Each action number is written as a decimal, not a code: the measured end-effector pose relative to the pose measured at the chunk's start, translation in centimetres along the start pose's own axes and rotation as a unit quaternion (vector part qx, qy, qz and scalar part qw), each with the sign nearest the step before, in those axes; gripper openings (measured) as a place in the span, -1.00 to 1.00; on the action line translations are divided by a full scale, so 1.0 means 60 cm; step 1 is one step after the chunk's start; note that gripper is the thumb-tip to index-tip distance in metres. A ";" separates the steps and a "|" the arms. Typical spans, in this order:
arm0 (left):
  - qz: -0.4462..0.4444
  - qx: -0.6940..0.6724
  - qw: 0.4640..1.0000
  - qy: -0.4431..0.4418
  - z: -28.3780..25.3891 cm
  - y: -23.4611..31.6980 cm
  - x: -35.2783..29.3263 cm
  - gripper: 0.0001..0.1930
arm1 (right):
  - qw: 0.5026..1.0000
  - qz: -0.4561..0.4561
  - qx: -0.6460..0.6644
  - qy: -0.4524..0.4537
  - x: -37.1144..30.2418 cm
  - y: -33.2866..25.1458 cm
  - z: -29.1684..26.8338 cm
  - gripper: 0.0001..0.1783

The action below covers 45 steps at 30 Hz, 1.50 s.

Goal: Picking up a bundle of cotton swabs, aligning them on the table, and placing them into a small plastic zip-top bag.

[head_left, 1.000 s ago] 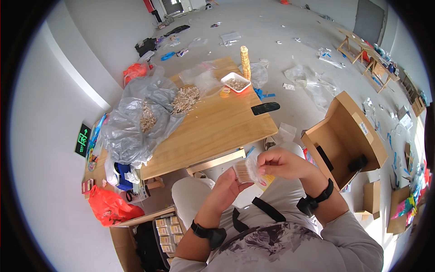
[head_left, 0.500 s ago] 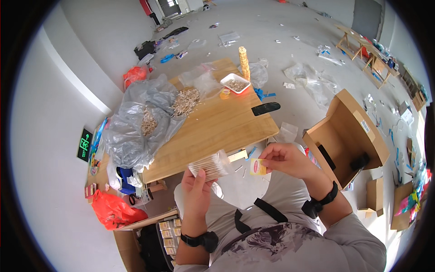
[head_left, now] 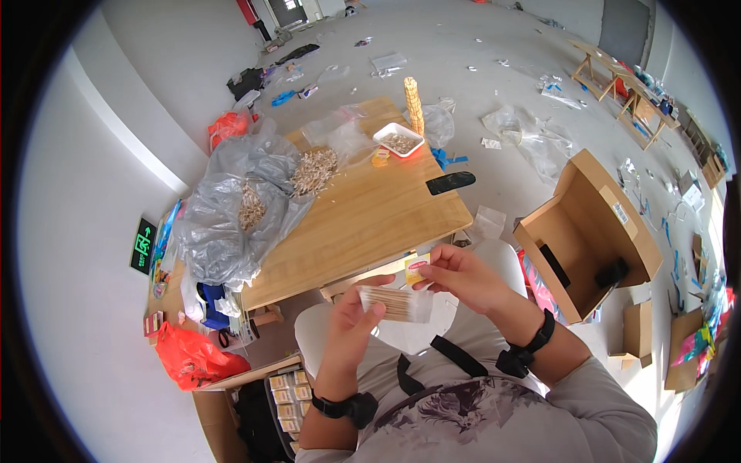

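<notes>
Nearest, just above the lap: left hand closed around a small clear packet of thin wooden sticks, held level. Right hand pinching a small yellow card between fingertips, just above the packet's right end; touching or apart, cannot tell. Black bands on both wrists. Beyond, wooden surface bearing crumpled clear plastic bags, a loose heap of pale sticks, a white tray and a black flat device near the edge. Right of it, open cardboard box on the floor.
</notes>
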<state>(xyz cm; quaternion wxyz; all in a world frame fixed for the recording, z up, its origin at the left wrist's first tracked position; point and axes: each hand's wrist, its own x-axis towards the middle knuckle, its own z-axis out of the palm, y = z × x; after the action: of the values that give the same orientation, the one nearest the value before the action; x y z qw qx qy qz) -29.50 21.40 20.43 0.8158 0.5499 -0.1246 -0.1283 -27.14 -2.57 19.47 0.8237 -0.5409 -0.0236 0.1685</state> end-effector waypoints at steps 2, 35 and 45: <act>-0.012 0.023 1.000 -0.002 0.012 0.004 0.001 -0.64 | 1.000 -0.008 -0.019 0.023 0.005 0.009 0.000 -0.85; 0.013 -0.086 0.987 0.134 -0.012 -0.035 0.014 -0.69 | 0.987 -0.081 -0.105 0.092 -0.024 -0.027 -0.015 -0.85; 0.015 -0.112 0.982 0.151 -0.005 -0.029 0.015 -0.73 | 0.950 -0.155 -0.250 0.108 -0.035 -0.036 0.018 -0.80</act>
<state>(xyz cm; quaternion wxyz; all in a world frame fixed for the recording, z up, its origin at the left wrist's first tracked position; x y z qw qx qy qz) -28.67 20.70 18.76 0.8834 0.4665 0.0070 -0.0441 -28.79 -3.05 22.16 0.6754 -0.7344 -0.0591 -0.0318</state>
